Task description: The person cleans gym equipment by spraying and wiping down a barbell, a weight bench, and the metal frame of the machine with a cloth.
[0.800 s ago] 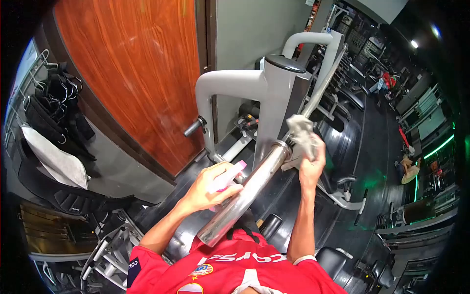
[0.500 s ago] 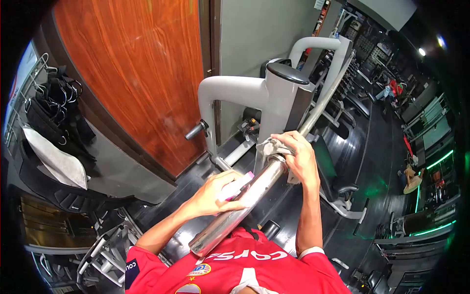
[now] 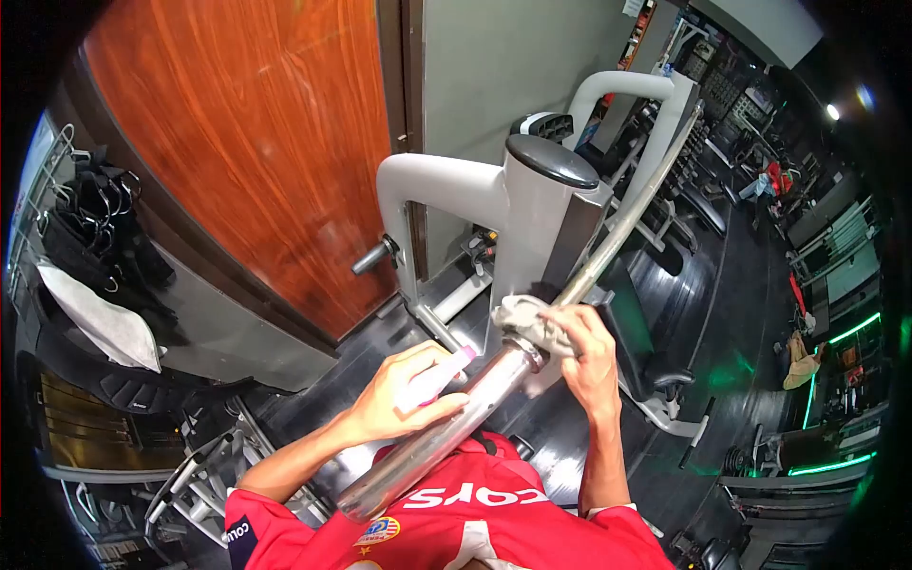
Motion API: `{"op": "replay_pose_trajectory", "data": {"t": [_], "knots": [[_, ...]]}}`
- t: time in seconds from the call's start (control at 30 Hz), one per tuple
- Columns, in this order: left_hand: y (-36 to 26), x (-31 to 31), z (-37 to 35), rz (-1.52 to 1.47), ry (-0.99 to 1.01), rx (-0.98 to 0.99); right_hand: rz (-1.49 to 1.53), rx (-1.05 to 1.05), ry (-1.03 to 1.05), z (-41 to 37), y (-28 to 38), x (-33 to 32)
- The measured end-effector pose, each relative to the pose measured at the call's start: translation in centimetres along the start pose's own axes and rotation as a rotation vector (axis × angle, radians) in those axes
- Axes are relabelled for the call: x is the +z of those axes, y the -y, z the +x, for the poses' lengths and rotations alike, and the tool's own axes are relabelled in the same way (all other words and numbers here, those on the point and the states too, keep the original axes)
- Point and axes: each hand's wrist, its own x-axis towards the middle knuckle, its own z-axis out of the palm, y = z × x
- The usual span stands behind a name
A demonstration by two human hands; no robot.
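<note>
Gripping a crumpled grey cloth (image 3: 524,321) in the right hand (image 3: 587,359), fingers curled tight over it. Pressing it around the steel bar (image 3: 446,432) at the collar, where thick sleeve meets thin shaft, just beside the grey rack upright (image 3: 546,214).

Holding a pink-topped spray bottle (image 3: 435,377) in the left hand (image 3: 399,404), fingers wrapped close about its body. Keeping it against the left flank of the sleeve; touching the metal or just off it, cannot tell.

Logging the change:
- Bringing the cloth down from its raised spot right of the bar 0.8 s ago, across the collar top at 0.5 s, to a full wrap now
- Judging from that: making cloth-to-metal contact at the collar, no longer carrying the cloth clear of the bar
- Turning the right wrist over, from palm upright to knuckles up
- Keeping the bottle hand almost where it was, beside the sleeve

Seeing the sleeve end lower in view, nearer the red shirt (image 3: 494,527). Seeing the shaft running up and away past the upright, and the wooden door (image 3: 256,142) off to the left
</note>
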Motion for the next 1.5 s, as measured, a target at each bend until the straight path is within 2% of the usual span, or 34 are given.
{"op": "replay_pose_trajectory", "data": {"t": [0.03,0.1,0.17,0.3,0.33,0.4,0.53,0.57,0.67,0.7,0.77,0.83,0.87,0.9,0.97,1.0,1.07,1.1,1.13,1.17,1.23,1.3,1.37,1.43,1.5], "knots": [[0.1,0.1,0.4,0.027,-0.013,0.031,-0.118,-0.012,-0.032,0.5,-0.5,-0.4],[-0.2,0.3,1.0,0.05,-0.026,0.062,-0.167,0.017,-0.145,1.5,-1.5,-0.3],[-1.0,0.4,1.5,0.056,0.009,-0.027,-0.22,-0.006,-0.145,1.6,-1.2,0.1],[-0.4,0.8,1.5,0.057,0.023,-0.081,-0.135,-0.078,0.024,1.9,-0.5,-0.4],[-0.1,1.0,1.5,0.097,0.037,-0.046,-0.132,-0.073,0.026,2.4,-0.3,-0.7],[0.1,1.4,1.7,0.136,0.056,-0.007,-0.074,-0.061,0.187,3.7,0.1,-1.2],[0.2,1.5,1.9,0.141,0.108,-0.086,-0.172,-0.093,0.283,4.5,1.5,-0.5],[0.1,1.5,2.0,0.136,0.107,-0.112,-0.114,-0.085,0.28,4.2,1.3,-0.4],[-0.3,1.5,1.9,0.163,0.104,-0.173,0.143,-0.162,0.137,1.6,-1.1,0.0],[-0.3,1.6,1.8,0.164,0.098,-0.178,0.181,-0.223,0.024,-0.2,-2.9,1.0],[-0.1,1.8,1.7,0.149,0.067,-0.185,0.306,-0.226,-0.202,-4.0,-5.8,3.8],[-0.3,1.7,1.8,0.152,0.075,-0.199,0.341,-0.204,-0.298,-6.2,-7.3,5.8],[-0.3,1.7,1.9,0.152,0.089,-0.212,0.343,-0.092,-0.234,-7.4,-8.4,6.8],[-0.2,1.7,1.9,0.153,0.092,-0.213,0.348,-0.07,-0.195,-6.8,-8.2,7.2],[0.1,1.6,1.9,0.142,0.099,-0.187,0.634,0.387,-0.153,-8.0,-8.6,9.1],[0.0,1.6,1.8,0.14,0.115,-0.193,0.673,0.508,-0.031,-8.2,-10.5,10.3],[0.3,1.7,1.6,0.143,0.119,-0.197,1.399,0.761,-0.039,-5.5,-8.7,9.7],[0.3,1.7,1.5,0.148,0.117,-0.202,1.776,0.845,0.004,-4.6,-8.1,9.1],[0.2,1.7,1.4,0.152,0.12,-0.208,1.961,0.746,0.132,-4.0,-7.8,8.5],[0.1,1.8,1.4,0.158,0.117,-0.208,1.969,0.747,0.133,-4.1,-7.9,8.3],[0.0,1.6,1.5,0.171,0.119,-0.207,2.084,0.908,0.283,-4.0,-7.9,7.9],[0.2,1.8,1.3,0.157,0.11,-0.183,2.067,0.928,0.213,-4.7,-6.8,7.0],[0.2,1.9,1.2,0.15,0.113,-0.196,1.739,0.867,0.057,-5.2,-5.9,5.8],[0.2,1.8,1.3,0.162,0.124,-0.19,1.697,0.841,0.026,-5.9,-5.0,4.3],[-0.1,1.8,1.2,0.134,0.132,-0.243,1.404,0.698,-0.078,-6.7,-4.3,3.6]]}}
